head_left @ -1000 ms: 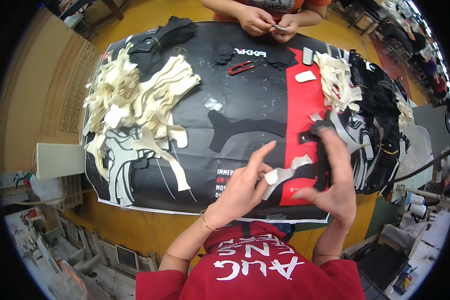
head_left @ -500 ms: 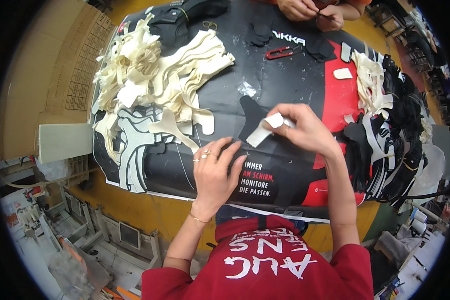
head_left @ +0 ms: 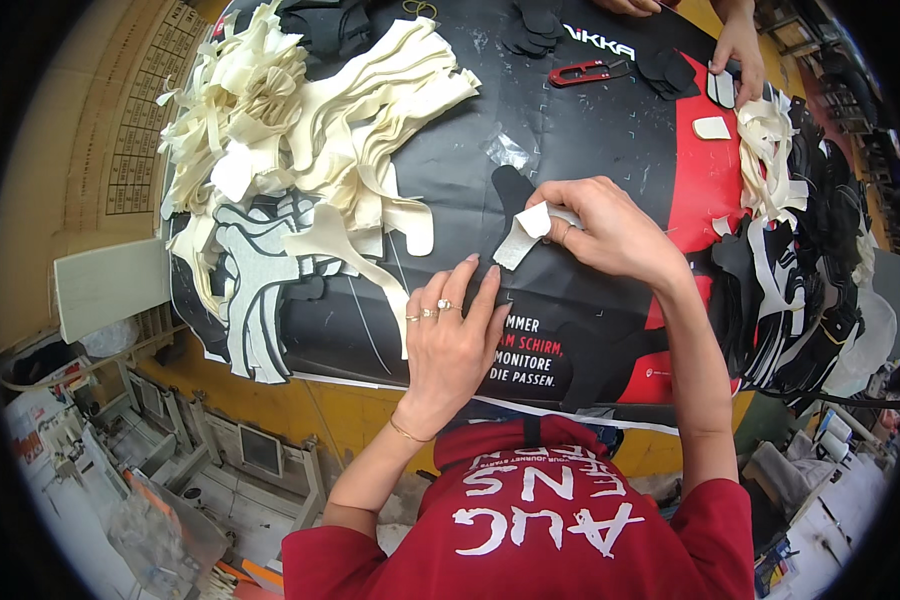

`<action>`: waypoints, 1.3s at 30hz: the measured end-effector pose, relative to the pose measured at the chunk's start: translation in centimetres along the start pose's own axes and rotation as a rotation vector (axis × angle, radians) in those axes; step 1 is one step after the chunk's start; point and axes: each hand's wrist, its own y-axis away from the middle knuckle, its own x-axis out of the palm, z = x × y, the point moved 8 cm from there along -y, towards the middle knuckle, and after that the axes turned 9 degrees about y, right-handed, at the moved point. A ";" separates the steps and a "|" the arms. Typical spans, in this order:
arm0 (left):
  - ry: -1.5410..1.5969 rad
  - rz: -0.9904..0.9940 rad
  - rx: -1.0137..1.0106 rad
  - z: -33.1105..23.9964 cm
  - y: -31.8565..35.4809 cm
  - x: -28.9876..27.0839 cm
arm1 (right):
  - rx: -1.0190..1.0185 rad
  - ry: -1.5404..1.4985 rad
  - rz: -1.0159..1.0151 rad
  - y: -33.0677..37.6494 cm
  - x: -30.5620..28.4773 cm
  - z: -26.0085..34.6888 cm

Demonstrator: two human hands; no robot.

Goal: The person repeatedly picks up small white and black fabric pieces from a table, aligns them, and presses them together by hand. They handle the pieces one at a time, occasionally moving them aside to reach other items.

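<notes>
The left hand [head_left: 448, 345] lay outstretched near the tabletop [head_left: 595, 140] edge, beside cream pieces [head_left: 375, 125]; the right hand [head_left: 610, 235] pinched a white piece [head_left: 517, 241], room beyond.

Pale fabric piece [head_left: 518, 241] in right hand [head_left: 610, 229]

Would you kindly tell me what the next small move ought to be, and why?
I would probably bring the left hand onto the near end of the white strip to steady it: the right hand grips only its far part, and the left is already close to that near end. A black cut piece shows beside the strip.
</notes>
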 end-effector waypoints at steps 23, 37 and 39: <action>-0.083 0.070 0.019 -0.5 -0.3 0.4 | 0.049 0.061 -0.003 -0.3 0.1 0.2; -0.109 0.095 0.037 -0.6 -0.4 0.5 | 0.085 0.002 -0.329 -0.3 -0.5 -1.0; -0.109 0.097 0.036 -0.6 -0.3 0.5 | 0.087 0.014 -0.334 -0.3 -0.3 -1.3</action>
